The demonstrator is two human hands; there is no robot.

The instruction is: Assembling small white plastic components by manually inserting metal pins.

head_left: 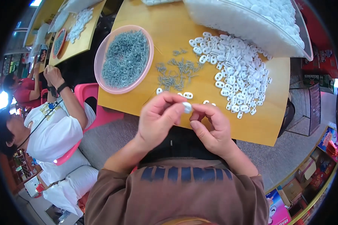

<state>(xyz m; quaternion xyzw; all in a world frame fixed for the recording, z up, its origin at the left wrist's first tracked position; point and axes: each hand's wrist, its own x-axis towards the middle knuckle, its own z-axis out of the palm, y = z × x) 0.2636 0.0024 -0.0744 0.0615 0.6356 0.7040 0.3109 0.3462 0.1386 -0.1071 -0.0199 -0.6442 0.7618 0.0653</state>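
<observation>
Near the front edge of the table, my left hand pinches a small white oval plastic piece between thumb and fingers. From the other side, the curled index finger of my right hand reaches that piece. The right thumb is bent in below it; whether something tiny sits in those fingers is hidden. Just beyond my hands lie a few loose white two-hole plastic pieces. Small grey metal screws are scattered farther up the table.
A pink bowl full of screws stands at the left. On the right are a spread pile of white pieces and a large clear bin heaped with more. Another person in a white shirt sits at the left, beside a pink chair.
</observation>
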